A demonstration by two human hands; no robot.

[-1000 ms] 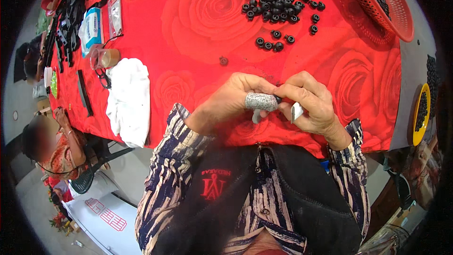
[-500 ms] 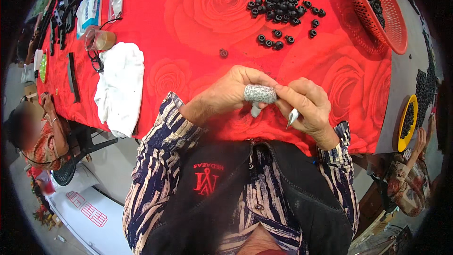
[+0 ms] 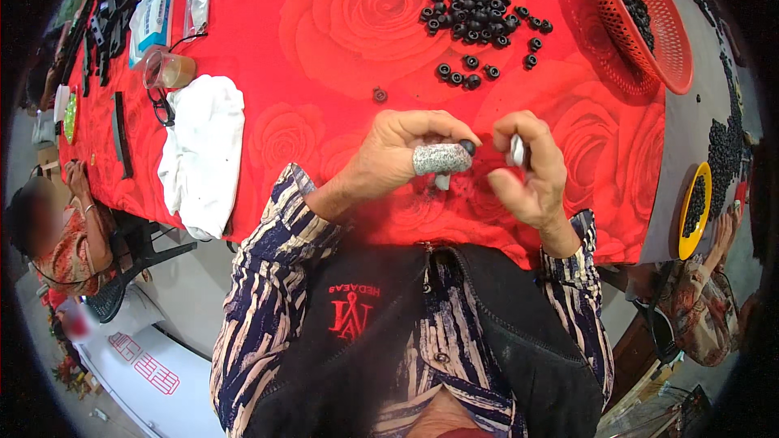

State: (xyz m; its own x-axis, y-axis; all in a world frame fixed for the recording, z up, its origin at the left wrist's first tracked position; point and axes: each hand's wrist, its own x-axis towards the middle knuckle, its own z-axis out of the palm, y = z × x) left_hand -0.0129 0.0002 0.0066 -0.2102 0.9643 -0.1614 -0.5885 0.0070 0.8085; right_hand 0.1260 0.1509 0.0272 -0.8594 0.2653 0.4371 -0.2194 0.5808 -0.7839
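Note:
My left hand [image 3: 393, 144] pinches a small round black part [image 3: 468, 147] between thumb and fingertip. A speckled grey wrap [image 3: 438, 160] covers one of its fingers, and a pale scrap of the wrapping hangs beneath. To the right, my right hand [image 3: 542, 174] is apart from the black part, thumb and fingers spread around a small silver, blade-like tool [image 3: 517, 151] lodged against its fingers. The tool's exact kind cannot be made out. Beyond my hands lies a pile of similar black parts [image 3: 479, 12] on the red rose-patterned tablecloth [image 3: 324, 57]. One single part [image 3: 380, 95] lies nearer.
At the right, a tilted red basket [image 3: 677, 53] holds black pieces; a yellow tray [image 3: 684, 235] holds more. On the left are a white cloth [image 3: 203, 154], glasses [image 3: 165, 105], a cup [image 3: 178, 73], a tissue pack [image 3: 152, 20] and black strips [image 3: 122, 134]. People sit at both sides.
My right hand has drawn away to the right from my left, its fingers opening and the silver tool turning upward. The black part now shows at my left fingertips.

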